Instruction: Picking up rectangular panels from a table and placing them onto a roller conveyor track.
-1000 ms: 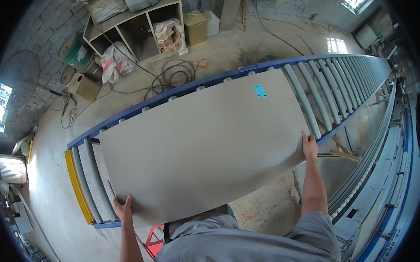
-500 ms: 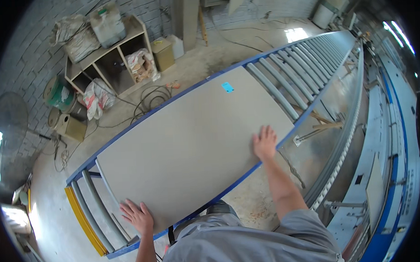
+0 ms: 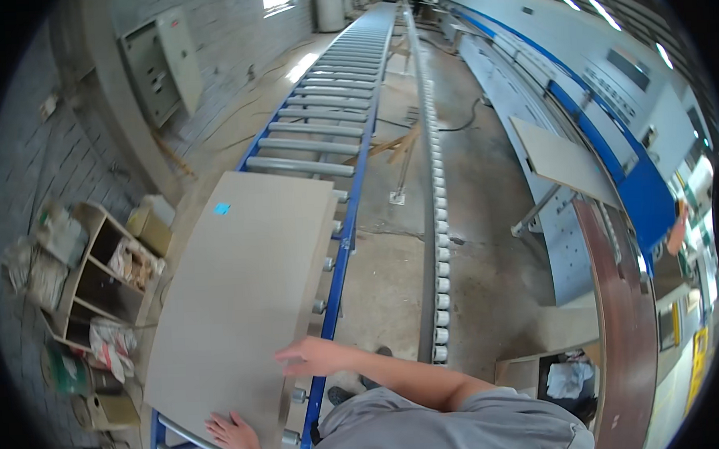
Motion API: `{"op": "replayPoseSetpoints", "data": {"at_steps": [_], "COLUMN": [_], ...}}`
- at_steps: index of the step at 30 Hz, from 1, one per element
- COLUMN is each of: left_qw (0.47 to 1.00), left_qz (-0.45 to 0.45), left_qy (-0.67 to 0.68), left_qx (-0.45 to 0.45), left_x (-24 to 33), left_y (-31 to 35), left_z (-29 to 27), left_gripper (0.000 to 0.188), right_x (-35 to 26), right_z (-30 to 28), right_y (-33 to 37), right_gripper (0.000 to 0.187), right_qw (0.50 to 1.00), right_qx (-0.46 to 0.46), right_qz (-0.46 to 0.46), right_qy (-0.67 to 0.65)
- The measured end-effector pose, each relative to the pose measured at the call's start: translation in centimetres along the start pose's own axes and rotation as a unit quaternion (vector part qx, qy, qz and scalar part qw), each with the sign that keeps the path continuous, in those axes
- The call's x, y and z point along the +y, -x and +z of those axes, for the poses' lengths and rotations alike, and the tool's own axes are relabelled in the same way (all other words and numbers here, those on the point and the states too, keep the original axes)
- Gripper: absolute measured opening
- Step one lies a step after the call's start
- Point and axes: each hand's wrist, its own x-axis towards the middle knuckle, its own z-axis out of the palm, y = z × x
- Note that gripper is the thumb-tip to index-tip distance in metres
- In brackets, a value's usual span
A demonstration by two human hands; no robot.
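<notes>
One large beige board [image 3: 238, 294] lies flat on the near part of the roller conveyor [image 3: 312, 145], with a small blue label [image 3: 222, 208] close to its far end. The left hand [image 3: 236, 434] is spread, palm down, near the board's near end; it seems to rest on the surface and does not close on anything. The right hand [image 3: 313, 357] has its fingers stretched out at the board's right long edge; it grasps nothing that I can see, and I cannot tell whether these fingers press the board or are just above it. By my judgement, the board is stiff and rather heavy, with a smooth face on which palms may slip, so it is better to hold it by the edges, one hand toward each end, for good balance. Its corners could chip and deserve care. The rollers [image 3: 318, 306] beneath should let it slide easily.
</notes>
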Motion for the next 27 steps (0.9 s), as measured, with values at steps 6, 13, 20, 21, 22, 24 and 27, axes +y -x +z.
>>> {"op": "replayPoseSetpoints", "data": {"at_steps": [6,13,20,21,22,24,27], "left_qw": [0.988,0.836,0.654,0.635,0.614,0.600,0.558], "left_qz": [0.134,0.389,0.611,0.635,0.658,0.590,0.481], "left_qy": [0.078,0.386,0.440,0.424,0.407,0.441,0.442], "left_qx": [0.017,0.033,-0.075,-0.114,-0.153,-0.310,-0.512], "left_x": [5.2,24.1,41.8,43.6,45.0,48.0,52.2], "left_y": [2.5,15.6,36.2,39.0,41.5,45.9,50.9], "left_z": [-0.9,-9.6,-16.3,-16.1,-15.6,-13.1,-10.7], "left_gripper": [0.057,0.042,0.036,0.038,0.040,0.043,0.048], "right_x": [0.9,10.0,12.7,13.0,13.3,13.2,13.8], "right_z": [-5.1,-5.1,-4.0,-3.8,-3.6,-3.7,-2.6], "right_y": [18.3,39.9,57.9,60.1,61.7,65.0,69.0], "right_gripper": [0.035,0.021,0.016,0.016,0.017,0.017,0.017], "right_qw": [0.907,0.664,0.544,0.527,0.506,0.471,0.423], "right_qx": [0.259,0.605,0.690,0.703,0.713,0.728,0.757], "right_qz": [0.020,0.104,0.146,0.150,0.148,0.136,0.108], "right_qy": [-0.331,-0.426,-0.455,-0.453,-0.462,-0.478,-0.486]}}
